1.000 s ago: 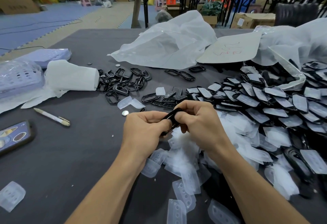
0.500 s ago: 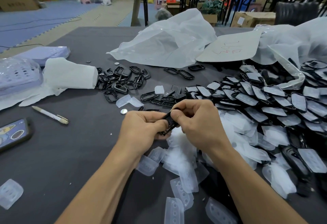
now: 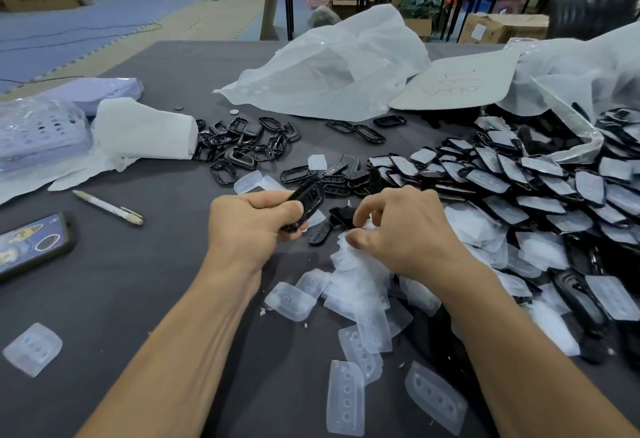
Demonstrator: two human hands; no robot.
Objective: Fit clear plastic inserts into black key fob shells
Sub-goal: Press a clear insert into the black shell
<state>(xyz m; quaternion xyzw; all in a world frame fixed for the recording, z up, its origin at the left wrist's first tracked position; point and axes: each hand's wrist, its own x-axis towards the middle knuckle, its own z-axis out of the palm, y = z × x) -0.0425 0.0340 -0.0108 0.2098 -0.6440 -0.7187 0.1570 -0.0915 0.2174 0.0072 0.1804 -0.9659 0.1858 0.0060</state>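
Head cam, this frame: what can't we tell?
- Head view: whether the black shell in the left hand already holds an insert; fingers cover part.
- Whether the right hand pinches anything from the clear insert pile; its curled fingers hide the tips.
- Phone: cut off by left edge.
- Red writing on the card: blurred.

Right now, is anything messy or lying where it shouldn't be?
Yes. One clear insert lies alone near the left edge of the table, far from the insert pile in the middle. Black shells spill out of the clear bag on the right.
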